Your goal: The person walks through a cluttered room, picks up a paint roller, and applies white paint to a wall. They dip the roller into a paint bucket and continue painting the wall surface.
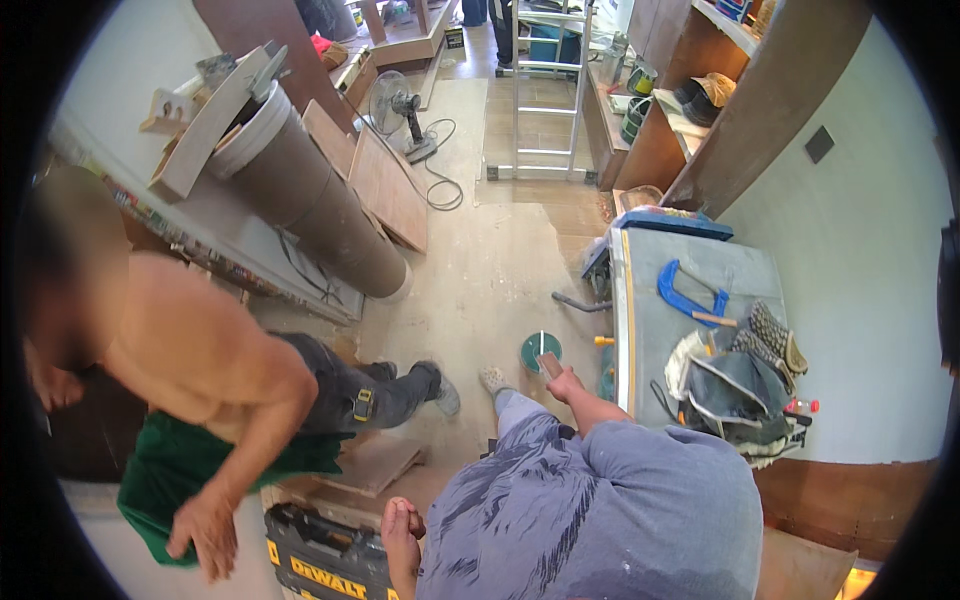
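Beside the grey worktop (690,275), the right hand (562,380) pinches a small, stiff, light wooden block (549,364) by its edges; left hand (400,522) loosely curled, empty.

R hand (562,380) w/ wood block (550,364)

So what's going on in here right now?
A person in grey clothes reaches the right hand out over a small green tin on the dusty floor, holding a small brownish piece. The left hand hangs by a black and yellow tool case. Beside them a co-worker bends low. A grey workbench on the right carries a blue clamp and a bag.
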Motion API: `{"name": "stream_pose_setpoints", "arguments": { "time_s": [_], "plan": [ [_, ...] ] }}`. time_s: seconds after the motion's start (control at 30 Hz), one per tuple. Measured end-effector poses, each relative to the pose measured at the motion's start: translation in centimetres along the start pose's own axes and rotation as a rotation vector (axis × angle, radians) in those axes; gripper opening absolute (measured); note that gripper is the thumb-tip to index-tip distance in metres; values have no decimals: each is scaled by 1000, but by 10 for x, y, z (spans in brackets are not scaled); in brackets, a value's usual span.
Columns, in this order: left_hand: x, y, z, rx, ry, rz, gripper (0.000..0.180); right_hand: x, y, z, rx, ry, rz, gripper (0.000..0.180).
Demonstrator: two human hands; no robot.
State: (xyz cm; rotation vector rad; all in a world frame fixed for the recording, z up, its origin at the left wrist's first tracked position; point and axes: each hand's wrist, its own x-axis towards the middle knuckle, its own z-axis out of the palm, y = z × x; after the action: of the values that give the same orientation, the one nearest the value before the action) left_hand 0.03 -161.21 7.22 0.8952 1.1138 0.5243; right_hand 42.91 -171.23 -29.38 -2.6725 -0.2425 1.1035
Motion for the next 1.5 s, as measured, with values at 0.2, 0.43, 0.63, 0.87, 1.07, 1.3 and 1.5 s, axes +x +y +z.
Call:
{"name": "stream_pose_setpoints", "arguments": {
  "time_s": [0.2, 0.43, 0.63, 0.87, 1.07, 1.3, 1.5],
  "plan": [
    [142, 71, 61, 211, -74, -42, 28, 12, -92, -95, 19, -268, 3, 76],
    [378, 115, 113, 444, -244, -127, 30, 112, -142, -113, 195, -100, -177, 72],
    [542, 107, 94, 638, -152, -312, 30, 120, -185, -174, 590, -186, 16, 65],
    [654, 91, 89, 915, -326, -477, 33, 165, -151, -167, 404, -20, 243, 63],
    [762, 157, 149, 919, -458, -507, 38, 219, -175, -219, 389, -182, 447, 59],
    [942, 300, 280, 927, -316, -342, 43, 303, -301, -358, 870, 50, 401, 61],
    [995, 372, 432, 781, -388, -157, 43, 400, -287, -373, 603, 28, 355, 61]
  ]
}}
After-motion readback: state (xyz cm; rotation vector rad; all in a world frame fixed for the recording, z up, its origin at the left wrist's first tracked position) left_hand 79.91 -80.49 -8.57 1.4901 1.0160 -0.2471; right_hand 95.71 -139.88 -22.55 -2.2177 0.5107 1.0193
